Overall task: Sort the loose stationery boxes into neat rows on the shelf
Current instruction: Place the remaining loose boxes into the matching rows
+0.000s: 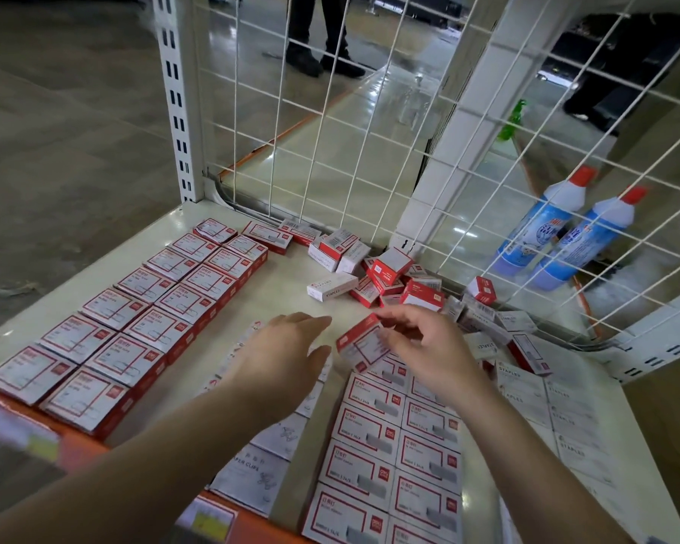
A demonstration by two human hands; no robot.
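Your right hand (421, 339) pinched red box (360, 341) at frame centre, tilted, likely to extend lower-centre red row (393, 445). Left hand (287, 347) lay flat, fingers straight, steadying white boxes (267, 457). Loose pile (389, 276) remained upper right.

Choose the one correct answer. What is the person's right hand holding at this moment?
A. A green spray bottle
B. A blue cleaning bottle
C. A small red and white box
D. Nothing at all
C: the right hand pinches a small red and white box by its far end, tilted above the sorted rows, while the blue bottles stand behind the wire grid.
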